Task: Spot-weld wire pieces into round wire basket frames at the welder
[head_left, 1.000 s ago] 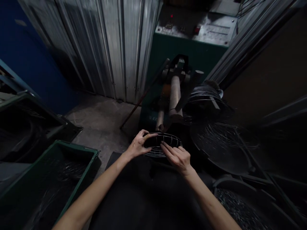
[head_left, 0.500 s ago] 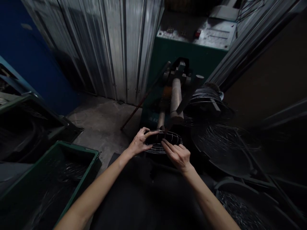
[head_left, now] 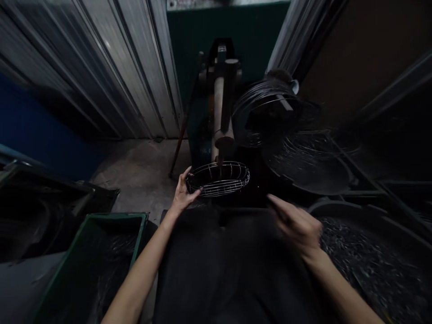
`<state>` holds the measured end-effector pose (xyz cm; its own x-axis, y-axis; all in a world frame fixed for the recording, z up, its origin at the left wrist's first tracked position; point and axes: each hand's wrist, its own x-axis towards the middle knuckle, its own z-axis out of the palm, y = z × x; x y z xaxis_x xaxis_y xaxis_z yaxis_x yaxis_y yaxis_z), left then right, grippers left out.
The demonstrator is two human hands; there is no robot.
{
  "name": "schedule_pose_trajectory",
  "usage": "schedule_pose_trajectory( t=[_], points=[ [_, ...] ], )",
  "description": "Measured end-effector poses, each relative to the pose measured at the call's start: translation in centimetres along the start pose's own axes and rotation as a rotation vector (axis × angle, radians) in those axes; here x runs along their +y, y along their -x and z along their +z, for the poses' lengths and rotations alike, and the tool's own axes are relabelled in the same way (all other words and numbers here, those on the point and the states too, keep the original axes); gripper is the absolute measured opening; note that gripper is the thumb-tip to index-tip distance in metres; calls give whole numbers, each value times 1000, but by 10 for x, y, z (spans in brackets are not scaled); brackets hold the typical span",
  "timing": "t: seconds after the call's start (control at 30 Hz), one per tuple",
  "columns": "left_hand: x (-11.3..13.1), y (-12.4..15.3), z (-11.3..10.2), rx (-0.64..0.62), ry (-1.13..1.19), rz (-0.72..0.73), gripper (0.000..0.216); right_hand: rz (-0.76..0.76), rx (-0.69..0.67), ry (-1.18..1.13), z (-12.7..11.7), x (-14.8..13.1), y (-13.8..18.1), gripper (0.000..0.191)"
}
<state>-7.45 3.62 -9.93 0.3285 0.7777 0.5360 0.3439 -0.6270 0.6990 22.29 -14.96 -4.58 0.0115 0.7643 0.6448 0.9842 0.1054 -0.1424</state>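
Near the cylindrical machine arm [head_left: 224, 137], the round wire cage [head_left: 224, 187] is pinched at its left rim by the left hand [head_left: 184, 192]; it is judged light, springy, best held by rim wires. The grip of the blurred right hand [head_left: 299, 226] cannot be told.

Ribbed metal wall [head_left: 131, 67], grey floor [head_left: 135, 168], dimness

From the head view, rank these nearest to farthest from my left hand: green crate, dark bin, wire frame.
1. Wire frame, held in the left hand.
2. Green crate, lower left.
3. Dark bin, lower right, past the right hand.
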Motion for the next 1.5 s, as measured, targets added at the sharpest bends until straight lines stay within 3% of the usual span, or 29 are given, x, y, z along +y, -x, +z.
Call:
schedule_pose_trajectory(
  t=[0.07,0.13,0.2,0.23,0.3,0.47,0.63,0.83,0.93,1.0,1.07,1.17,1.27,1.37,1.5],
  points=[
    [1,1,4,56,33,0,80,408,-65,193,-20,40,54,32],
    [5,4,4,94,77,-25,80,668,-457,344,-31,77,106,32],
    [12,11,1,91,118,-56,80,791,-822,297,-35,99,149,26],
    [16,16,-1,73,138,-65,80,813,-937,247,-35,103,166,25],
    [25,24,-8,12,160,-75,79,840,-1029,200,-35,102,187,27],
    [47,35,-23,-124,58,-112,58,805,-939,244,-40,91,191,31],
    [54,40,-23,-85,-1,-125,54,922,-802,319,-45,93,189,45],
    [60,38,-17,-64,-14,-118,54,909,-388,313,-63,91,166,34],
    [69,31,-16,-64,-39,-87,53,888,-142,218,-74,70,128,41],
    [76,26,-14,-65,-52,-50,52,830,-58,116,-69,49,106,42],
    [81,22,-10,-67,-66,-13,51,713,-76,-20,-52,31,94,41],
    [86,18,-7,-74,-87,13,52,488,-235,-190,-17,17,93,44],
    [88,15,-7,-98,-94,14,53,426,-340,-280,2,9,78,39],
    [91,11,-7,-156,-100,-2,53,398,-381,-496,-2,-14,33,30],
    [99,6,-4,-254,-119,2,53,139,-420,-736,-1,-49,-35,19]
  ],
)
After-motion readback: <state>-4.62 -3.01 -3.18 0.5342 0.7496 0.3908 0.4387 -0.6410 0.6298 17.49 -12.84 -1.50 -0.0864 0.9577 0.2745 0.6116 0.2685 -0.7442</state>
